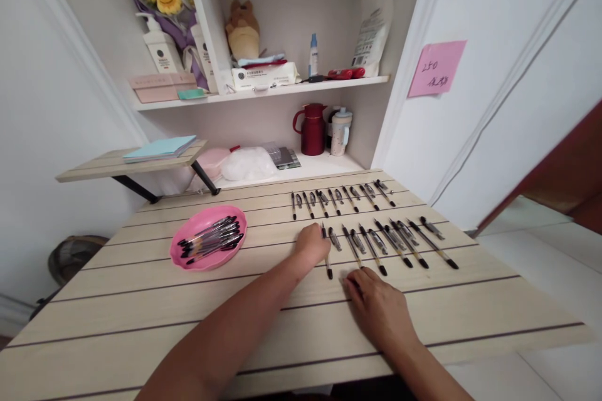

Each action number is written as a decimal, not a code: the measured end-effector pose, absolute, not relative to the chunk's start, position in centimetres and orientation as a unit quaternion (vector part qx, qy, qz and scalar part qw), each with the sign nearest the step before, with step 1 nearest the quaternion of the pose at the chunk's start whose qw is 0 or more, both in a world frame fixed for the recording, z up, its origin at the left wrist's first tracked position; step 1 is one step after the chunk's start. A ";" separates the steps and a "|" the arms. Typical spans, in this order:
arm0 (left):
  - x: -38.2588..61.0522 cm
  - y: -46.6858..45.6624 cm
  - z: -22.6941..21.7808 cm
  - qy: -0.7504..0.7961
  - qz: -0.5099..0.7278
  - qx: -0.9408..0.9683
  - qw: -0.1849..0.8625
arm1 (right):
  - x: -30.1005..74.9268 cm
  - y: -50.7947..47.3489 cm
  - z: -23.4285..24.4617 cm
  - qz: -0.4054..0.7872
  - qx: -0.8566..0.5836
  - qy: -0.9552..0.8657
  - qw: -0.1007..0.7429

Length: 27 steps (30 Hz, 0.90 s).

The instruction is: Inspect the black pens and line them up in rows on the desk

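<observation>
On the pale wooden table lie two rows of black pens with their caps beside them: a far row and a near row. My left hand is at the left end of the near row, fingers curled on a black pen that rests on the table. My right hand lies just in front of the near row, fingers bent, fingertips touching the table by something dark that I cannot name. A pink plate at the left holds several more black pens.
Behind the table are white shelves with a red jug, a cup, a plastic bag, a plush toy, bottles and boxes. A small wooden stand carries a blue notebook. A pink note hangs on the right wall.
</observation>
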<state>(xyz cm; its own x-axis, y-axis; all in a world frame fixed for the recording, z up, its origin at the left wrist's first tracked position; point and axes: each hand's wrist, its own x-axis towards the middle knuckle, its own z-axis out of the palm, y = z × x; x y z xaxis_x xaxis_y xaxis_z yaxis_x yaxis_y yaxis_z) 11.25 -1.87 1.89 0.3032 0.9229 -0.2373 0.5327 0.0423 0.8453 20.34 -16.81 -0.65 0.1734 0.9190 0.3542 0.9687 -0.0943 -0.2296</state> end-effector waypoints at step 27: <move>6.0 -1.0 3.8 0.530 0.217 0.758 0.314 | 20.7 -17.2 -0.5 -0.030 -0.738 -0.625 0.253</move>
